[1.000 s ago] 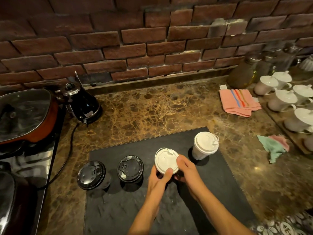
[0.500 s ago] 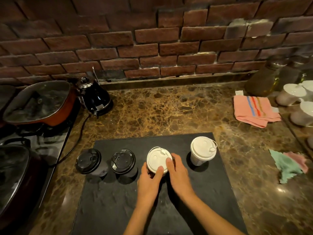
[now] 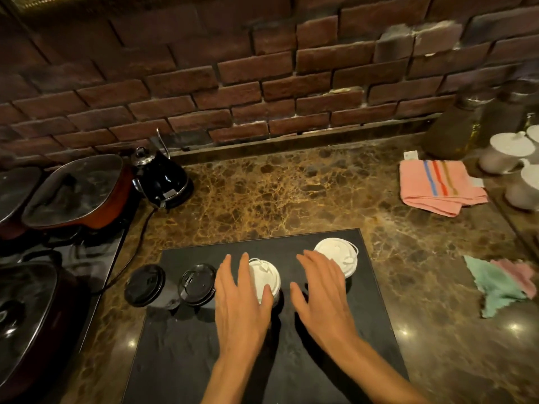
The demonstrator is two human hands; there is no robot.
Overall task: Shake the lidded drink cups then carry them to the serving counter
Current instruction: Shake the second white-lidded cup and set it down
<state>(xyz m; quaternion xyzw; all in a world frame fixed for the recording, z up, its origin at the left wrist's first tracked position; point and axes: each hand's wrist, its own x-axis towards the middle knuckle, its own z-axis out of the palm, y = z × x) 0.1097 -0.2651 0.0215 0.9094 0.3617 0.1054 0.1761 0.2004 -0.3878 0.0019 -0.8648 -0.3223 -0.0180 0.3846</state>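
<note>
Four lidded cups stand in a row on the black mat (image 3: 204,354) at lower centre of the counter (image 3: 291,193), grouped for easy reach; the left hand (image 3: 242,301) hovers flat, fingers straight, over one white-lidded cup (image 3: 267,279); the right hand (image 3: 322,290), likewise spread and holding nothing, reaches toward the other white-lidded cup (image 3: 339,253); two black-lidded cups (image 3: 172,284) wait at the left.

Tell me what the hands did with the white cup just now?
Both hands let go of the near white-lidded cup. The left hand now lies open over its left side, fingers straight, and the right hand has moved off to the right, open, toward the far white-lidded cup. That cup, the two black-lidded cups and the dark mat stayed put.
</note>
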